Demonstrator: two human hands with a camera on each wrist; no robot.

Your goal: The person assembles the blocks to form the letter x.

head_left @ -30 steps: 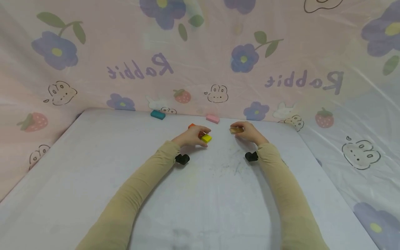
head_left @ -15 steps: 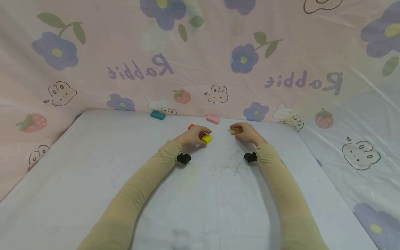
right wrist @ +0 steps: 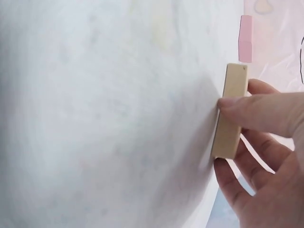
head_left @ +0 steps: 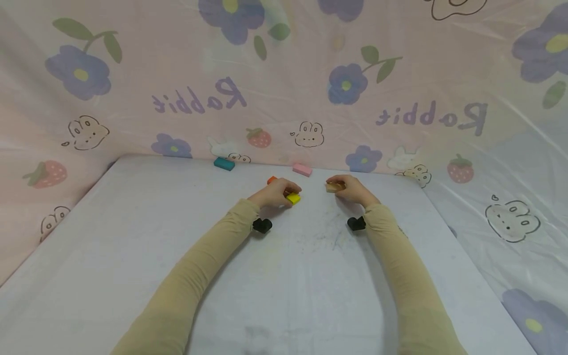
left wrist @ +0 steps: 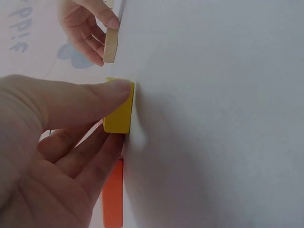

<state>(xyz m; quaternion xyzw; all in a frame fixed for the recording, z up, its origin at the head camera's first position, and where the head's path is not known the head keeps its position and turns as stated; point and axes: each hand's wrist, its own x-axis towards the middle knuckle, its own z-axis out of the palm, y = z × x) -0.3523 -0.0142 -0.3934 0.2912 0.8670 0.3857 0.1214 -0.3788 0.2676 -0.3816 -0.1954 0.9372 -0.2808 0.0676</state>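
My left hand [head_left: 274,192] pinches a yellow block [left wrist: 119,111] between thumb and fingers, low over the white table. Just behind that hand lies an orange block [left wrist: 113,194], partly hidden by it in the head view. To the right, my right hand [head_left: 352,189] holds a plain wooden block [right wrist: 231,111], its thumb on the near face and fingers behind. A gap of tabletop separates the two held blocks. In the right wrist view a pink block [right wrist: 245,39] lies beyond the wooden one.
At the table's back edge sits a teal block [head_left: 224,163], left of the pink one. A printed curtain [head_left: 284,74] with flowers and rabbits rises behind the white table [head_left: 284,296]. Black wrist mounts [head_left: 263,226] hang below both sleeves.
Both hands stay almost in place, still holding their blocks. The left fingertips have closed in slightly over the yellow block. The other blocks lie where they were.
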